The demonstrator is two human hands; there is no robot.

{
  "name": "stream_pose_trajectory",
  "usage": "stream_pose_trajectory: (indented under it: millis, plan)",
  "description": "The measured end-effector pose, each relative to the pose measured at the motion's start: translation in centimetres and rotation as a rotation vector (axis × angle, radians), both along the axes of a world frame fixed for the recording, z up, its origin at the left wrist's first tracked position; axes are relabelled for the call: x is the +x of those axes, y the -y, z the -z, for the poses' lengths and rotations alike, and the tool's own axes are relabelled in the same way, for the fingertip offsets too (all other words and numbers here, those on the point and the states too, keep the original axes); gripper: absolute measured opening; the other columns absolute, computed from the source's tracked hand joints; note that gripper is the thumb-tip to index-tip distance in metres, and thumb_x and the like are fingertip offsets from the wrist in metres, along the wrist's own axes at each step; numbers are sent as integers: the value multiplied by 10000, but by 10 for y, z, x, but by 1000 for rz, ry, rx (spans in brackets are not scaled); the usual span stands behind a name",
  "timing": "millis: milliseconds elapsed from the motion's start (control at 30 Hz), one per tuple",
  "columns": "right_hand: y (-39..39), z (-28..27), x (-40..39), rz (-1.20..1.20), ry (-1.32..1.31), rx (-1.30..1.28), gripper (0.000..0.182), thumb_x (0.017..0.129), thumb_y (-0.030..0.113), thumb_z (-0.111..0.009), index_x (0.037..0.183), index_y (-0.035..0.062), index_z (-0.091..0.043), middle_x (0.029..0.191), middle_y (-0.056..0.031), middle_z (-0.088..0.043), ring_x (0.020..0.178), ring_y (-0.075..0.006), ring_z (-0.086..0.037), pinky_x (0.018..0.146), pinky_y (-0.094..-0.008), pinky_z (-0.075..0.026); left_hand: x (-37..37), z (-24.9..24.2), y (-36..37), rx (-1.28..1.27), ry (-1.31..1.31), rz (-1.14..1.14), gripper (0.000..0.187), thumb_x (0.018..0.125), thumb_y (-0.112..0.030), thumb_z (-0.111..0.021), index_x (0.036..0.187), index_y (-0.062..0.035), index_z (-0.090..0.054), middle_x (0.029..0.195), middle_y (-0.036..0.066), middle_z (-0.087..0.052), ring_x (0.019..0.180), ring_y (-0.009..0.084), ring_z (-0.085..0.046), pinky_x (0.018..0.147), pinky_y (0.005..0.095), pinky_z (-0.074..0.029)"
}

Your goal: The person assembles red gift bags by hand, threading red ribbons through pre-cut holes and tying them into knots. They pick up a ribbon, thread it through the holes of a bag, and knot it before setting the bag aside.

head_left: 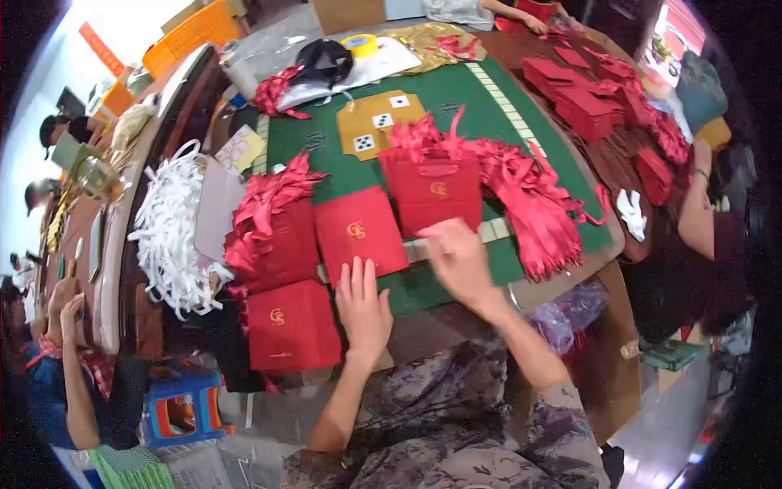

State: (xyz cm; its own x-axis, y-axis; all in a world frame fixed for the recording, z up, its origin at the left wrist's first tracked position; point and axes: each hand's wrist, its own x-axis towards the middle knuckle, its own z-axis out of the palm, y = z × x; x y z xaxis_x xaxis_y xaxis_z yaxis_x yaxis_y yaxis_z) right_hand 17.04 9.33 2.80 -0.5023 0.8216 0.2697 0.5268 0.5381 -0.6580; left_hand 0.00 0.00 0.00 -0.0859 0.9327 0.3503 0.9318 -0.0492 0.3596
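Note:
My left hand [363, 308] lies flat, fingers spread, on the lower edge of a red bag [358, 228] with a gold emblem. To its right, my right hand [456, 257] is over the lower edge of another red bag [436, 191], its fingers curled together; what they hold, if anything, is too small to make out. A further red bag [293, 326] lies at the lower left, below a pile of bags with red ribbons [273, 196]. Beyond my right hand, a bundle of red ribbons [542, 212] spreads over the green table top.
White ribbons [175, 232] are heaped at the left. A gold board with dice pictures [358, 122] and a black bag [324, 63] lie farther back. More red bags [578, 102] are at the right. Other people sit left and right; another's hands show at the top.

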Motion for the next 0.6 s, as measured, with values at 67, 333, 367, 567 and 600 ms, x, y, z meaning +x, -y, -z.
stream_pose_trajectory:
  millis: [67, 333, 367, 567, 600]
  plan:
    - [11, 8, 6, -1, 36, 233, 412, 867, 165, -694, 1251, 32, -627, 1266, -171, -623, 1243, -351, -557, 1058, -454, -453, 13, -1, 14, -2, 46, 14, 632, 852, -96, -697, 1431, 1, -463, 1505, 201, -428, 1401, 422, -370, 1146, 515, -325]
    - [70, 36, 7, -41, 243, 233, 622, 865, 301, -724, 1397, 52, -518, 1494, -141, -463, 1413, -334, -396, 1139, -497, -345, 0, -12, 54, -21, 158, 112, 526, 875, -24, -617, 1391, -18, -517, 1437, 222, -487, 1338, 424, -428, 1134, 512, -337]
    - [77, 36, 12, -35, 258, 230, 614, 872, 289, -718, 1402, 57, -514, 1501, -141, -455, 1417, -335, -391, 1141, -497, -343, -2, -14, 55, 2, 150, 97, 519, 877, -22, -616, 1388, -22, -522, 1429, 223, -491, 1326, 423, -437, 1130, 514, -342]
    - [104, 28, 35, 21, 191, 230, 542, 857, 192, -731, 1350, 57, -550, 1452, -150, -493, 1363, -351, -446, 1091, -474, -409, 3, -9, 60, -28, 131, 153, 511, 891, -64, -653, 1386, -22, -532, 1471, 233, -455, 1360, 448, -399, 1143, 520, -330]
    - [108, 26, 41, 68, 81, 174, 499, 848, 185, -740, 1307, 68, -582, 1381, -145, -536, 1288, -350, -500, 1049, -463, -442, 4, -8, 64, -47, 116, 174, 512, 893, -75, -661, 1386, -23, -535, 1480, 234, -446, 1367, 453, -391, 1144, 519, -330]
